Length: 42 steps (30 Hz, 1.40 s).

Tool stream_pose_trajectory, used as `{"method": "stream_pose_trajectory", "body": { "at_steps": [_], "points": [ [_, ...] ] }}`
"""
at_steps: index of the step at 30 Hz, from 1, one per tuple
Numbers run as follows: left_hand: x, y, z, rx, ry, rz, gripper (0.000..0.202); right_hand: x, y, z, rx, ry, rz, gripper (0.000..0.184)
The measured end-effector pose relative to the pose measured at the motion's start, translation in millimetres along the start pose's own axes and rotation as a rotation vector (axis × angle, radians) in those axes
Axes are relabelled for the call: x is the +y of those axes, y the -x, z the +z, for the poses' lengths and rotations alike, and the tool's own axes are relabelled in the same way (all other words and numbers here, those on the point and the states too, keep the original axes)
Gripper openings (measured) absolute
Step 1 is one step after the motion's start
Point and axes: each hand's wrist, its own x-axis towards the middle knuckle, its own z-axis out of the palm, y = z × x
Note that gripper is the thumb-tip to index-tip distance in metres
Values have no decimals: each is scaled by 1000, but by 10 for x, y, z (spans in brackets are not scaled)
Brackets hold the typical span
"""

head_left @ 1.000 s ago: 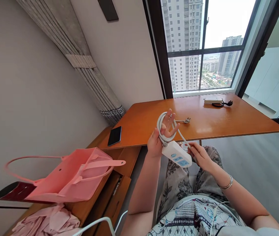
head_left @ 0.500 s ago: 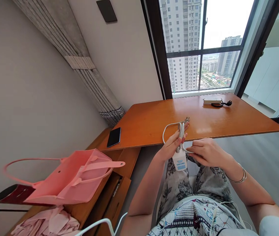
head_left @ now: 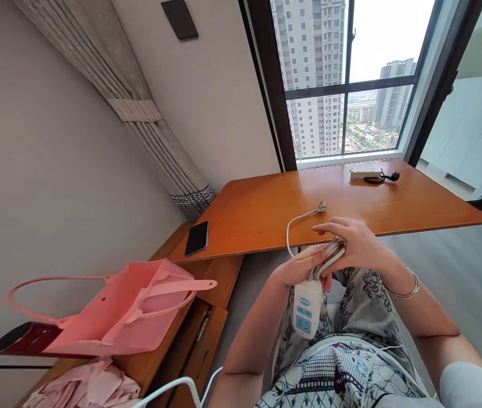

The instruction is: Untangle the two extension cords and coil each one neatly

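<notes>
While sitting at a wide orange-brown table point(head_left: 249, 209), face a dark-framed window point(head_left: 315, 92), with a grey curtain point(head_left: 156, 139) gathered to its left. Have a wooden cabinet point(head_left: 219, 271) alongside on the left, bearing an open pink bag point(head_left: 128, 317) and, nearer, a crumpled pink cloth point(head_left: 92, 386). Close the left hand point(head_left: 301, 266), just in front of the near table edge, around a bundle of white cord point(head_left: 332, 258), with fingers lying across it. Curve the right hand point(head_left: 355, 241), about half open, over the far end of that bundle, with fingers stretched leftward; cannot tell, with the loops partly covered, whether gripping or merely touching. Let the white power strip point(head_left: 307, 306) hang just below the left hand, tilted over patterned trousers point(head_left: 366, 292), with blue-marked sockets facing up. See a dark-screened device point(head_left: 197, 238) lying flat near the table's left end, and a slim pale strip point(head_left: 366, 173) with a black cord point(head_left: 375, 180) at the back right, well apart from both hands. Trace a single length of white cord past the left hand, bowed in a curve, to a pronged plug point(head_left: 321, 207) over the tabletop.
</notes>
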Motion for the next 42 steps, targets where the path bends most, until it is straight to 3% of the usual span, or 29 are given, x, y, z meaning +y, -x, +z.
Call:
{"method": "stream_pose_trajectory", "body": {
  "at_steps": [3,5,8,11,14,17,23,27,30,34,38,42],
  "points": [
    [20,21,-10,-84,-8,-84,58,-30,-68,-48,-226,-158,129,60],
    [40,24,-19,-160,-24,-123,63,-15,-97,-64,-317,-235,198,63],
    [60,16,-19,-299,-28,-97,67,93,-108,-50,-389,-415,262,68],
    [29,8,-18,-239,88,22,55,234,-66,42,-387,-687,277,65],
    [-35,7,-41,-117,262,145,53,298,23,225,-252,-953,317,60],
    [-59,8,-73,-22,417,247,55,274,118,456,21,-1145,426,54],
    [-1,-16,-60,95,485,377,49,185,213,790,363,-1265,581,51],
    [-41,-31,-91,164,439,398,45,122,246,809,416,-1341,558,54],
    [-70,-34,-127,217,429,390,43,72,256,764,381,-1398,559,44],
    [-84,-44,-94,194,424,391,41,16,224,737,395,-1473,600,32],
    [-128,-56,-36,214,407,387,40,-22,170,744,501,-1417,619,29],
    [-138,-74,-42,219,380,352,42,1,165,735,514,-1387,621,29]
  ]
}}
